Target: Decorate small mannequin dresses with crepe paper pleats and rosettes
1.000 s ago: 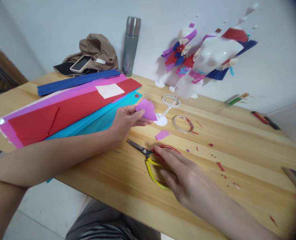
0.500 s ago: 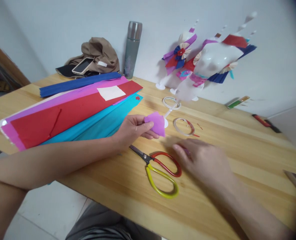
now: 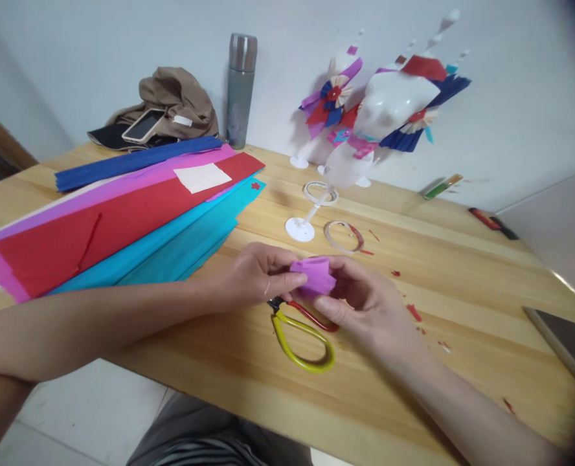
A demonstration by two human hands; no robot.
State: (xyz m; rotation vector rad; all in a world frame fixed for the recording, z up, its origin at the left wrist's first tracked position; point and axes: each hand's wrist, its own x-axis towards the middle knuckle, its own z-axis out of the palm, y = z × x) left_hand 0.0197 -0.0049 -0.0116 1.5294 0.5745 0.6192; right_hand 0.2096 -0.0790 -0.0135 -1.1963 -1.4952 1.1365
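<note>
A small piece of purple crepe paper (image 3: pixel 318 279) is held up between my two hands over the table's near middle. My left hand (image 3: pixel 261 277) pinches its left side between thumb and fingers. On its right side, my right hand (image 3: pixel 369 299) has its thumb and fingers closed on the edge. The paper looks slightly folded or curled. Just below lies a pair of scissors (image 3: pixel 281 342) with a yellow and a red handle; my hands partly cover the blades. Behind my hands stands a white balloon decoration on a stick with a round base (image 3: pixel 300 229).
Red crepe paper (image 3: pixel 64 249) and turquoise crepe paper (image 3: pixel 180 249) lie left, with a cream square (image 3: pixel 202 177). Tape rolls (image 3: pixel 344 237) are behind my hands. A thermos (image 3: pixel 241 94), phone (image 3: pixel 144 125) and brown cloth (image 3: pixel 175 97) stand at the back. Red scraps (image 3: pixel 414 312) lie right.
My right hand has come up from the table on the right and taken hold of the purple paper. My left hand has brought the paper lower, over the scissors. The view has shifted slightly.
</note>
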